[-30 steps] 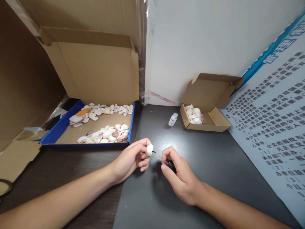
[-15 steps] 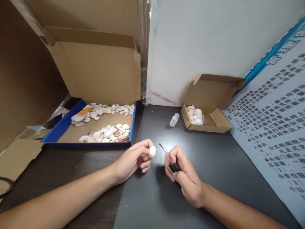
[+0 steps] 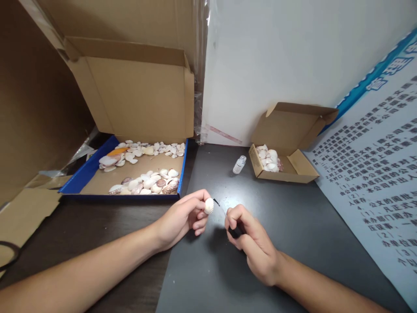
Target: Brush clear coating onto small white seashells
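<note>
My left hand (image 3: 187, 213) pinches a small white ribbed seashell (image 3: 209, 206) between thumb and fingers, above the dark table. My right hand (image 3: 247, 234) is closed round the black cap of a small brush (image 3: 236, 231), its thin stem pointing up and left. The dark brush tip is at the shell's right edge; whether it touches I cannot tell. Beyond my hands stands a small clear glass bottle (image 3: 239, 165) with a white label and no cap on it.
At the back left lies an open blue-edged cardboard box (image 3: 94, 184) with two groups of shells. A smaller open cardboard box (image 3: 286, 176) at the back right holds white shells (image 3: 269, 158). A printed sheet (image 3: 368, 174) slopes along the right. Cut cardboard (image 3: 26, 217) lies at far left.
My right hand has tilted the brush leftward, bringing its tip from apart to the shell's right edge. My left hand stays nearly still with the shell.
</note>
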`<state>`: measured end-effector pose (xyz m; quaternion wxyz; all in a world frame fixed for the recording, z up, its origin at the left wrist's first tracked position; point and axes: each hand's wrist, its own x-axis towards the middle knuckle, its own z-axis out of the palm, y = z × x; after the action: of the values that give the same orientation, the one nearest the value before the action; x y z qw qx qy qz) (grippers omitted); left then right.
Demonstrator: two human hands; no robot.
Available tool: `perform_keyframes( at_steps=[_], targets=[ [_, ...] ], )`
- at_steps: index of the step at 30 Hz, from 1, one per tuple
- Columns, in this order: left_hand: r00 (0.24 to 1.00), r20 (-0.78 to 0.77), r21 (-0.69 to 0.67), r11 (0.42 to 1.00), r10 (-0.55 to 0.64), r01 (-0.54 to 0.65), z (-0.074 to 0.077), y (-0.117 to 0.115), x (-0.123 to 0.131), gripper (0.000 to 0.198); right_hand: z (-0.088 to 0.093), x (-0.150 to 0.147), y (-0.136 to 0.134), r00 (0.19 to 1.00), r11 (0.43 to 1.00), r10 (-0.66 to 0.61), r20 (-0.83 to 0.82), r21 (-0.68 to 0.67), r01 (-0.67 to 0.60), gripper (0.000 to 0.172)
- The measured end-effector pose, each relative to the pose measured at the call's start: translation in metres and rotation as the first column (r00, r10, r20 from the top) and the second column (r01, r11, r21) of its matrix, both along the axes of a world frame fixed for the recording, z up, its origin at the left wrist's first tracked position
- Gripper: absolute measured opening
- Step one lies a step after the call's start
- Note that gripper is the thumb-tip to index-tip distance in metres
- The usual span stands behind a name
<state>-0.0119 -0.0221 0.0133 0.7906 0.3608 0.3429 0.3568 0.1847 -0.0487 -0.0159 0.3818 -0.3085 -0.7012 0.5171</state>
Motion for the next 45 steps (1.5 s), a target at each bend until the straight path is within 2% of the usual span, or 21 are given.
perform_keyframes(
  at_steps=[7,12,18,20,23,26,32,39,42,45],
  targets=[
    [0.999,-0.003,-0.02,0.999,0.042,-0.042,0.0,0.0,0.0,0.012,0.007,-0.002,0.002,0.997,1.0,-0.023,0.073,0.016,0.022,0.014],
    [0.998,0.03,-0.04,0.998,0.054,-0.053,-0.001,0.002,0.0,0.011,0.011,-0.006,0.002,0.986,0.996,-0.085,0.14,0.05,0.079,0.007],
    [0.996,0.07,-0.048,0.998,0.051,-0.047,-0.003,0.002,-0.002,0.01,0.013,-0.008,0.003,0.952,0.98,-0.196,0.237,0.067,0.185,0.01],
    [0.996,0.07,-0.044,0.998,0.048,-0.045,-0.003,0.002,-0.003,0.01,0.012,-0.006,0.002,0.956,0.977,-0.206,0.206,0.087,0.192,0.01],
    [0.996,0.07,-0.041,0.998,0.049,-0.047,-0.004,0.002,-0.003,0.009,0.009,-0.004,0.0,0.981,0.981,-0.147,0.126,0.143,0.128,0.007],
    [0.997,0.067,-0.039,0.998,0.047,-0.045,-0.004,0.001,-0.003,0.008,0.009,-0.004,0.0,0.985,0.986,-0.102,0.142,0.148,0.081,0.006],
    [0.997,0.064,-0.026,0.999,0.049,-0.047,-0.004,0.001,-0.002,0.009,0.013,-0.007,0.004,0.946,0.972,-0.234,0.223,0.064,0.225,0.009],
    [0.997,0.058,-0.018,0.999,0.044,-0.043,-0.003,0.0,-0.002,0.008,0.004,-0.004,0.0,0.983,0.982,-0.179,0.048,0.073,0.175,0.008],
    [0.998,0.058,-0.008,0.999,0.038,-0.038,-0.003,-0.001,-0.002,0.009,0.007,-0.004,0.0,0.98,0.982,-0.169,0.103,0.099,0.159,0.007],
    [0.997,0.057,-0.009,0.999,0.042,-0.041,-0.003,-0.001,-0.002,0.009,0.01,-0.005,0.002,0.95,0.971,-0.236,0.204,0.09,0.222,0.009]
  ],
)
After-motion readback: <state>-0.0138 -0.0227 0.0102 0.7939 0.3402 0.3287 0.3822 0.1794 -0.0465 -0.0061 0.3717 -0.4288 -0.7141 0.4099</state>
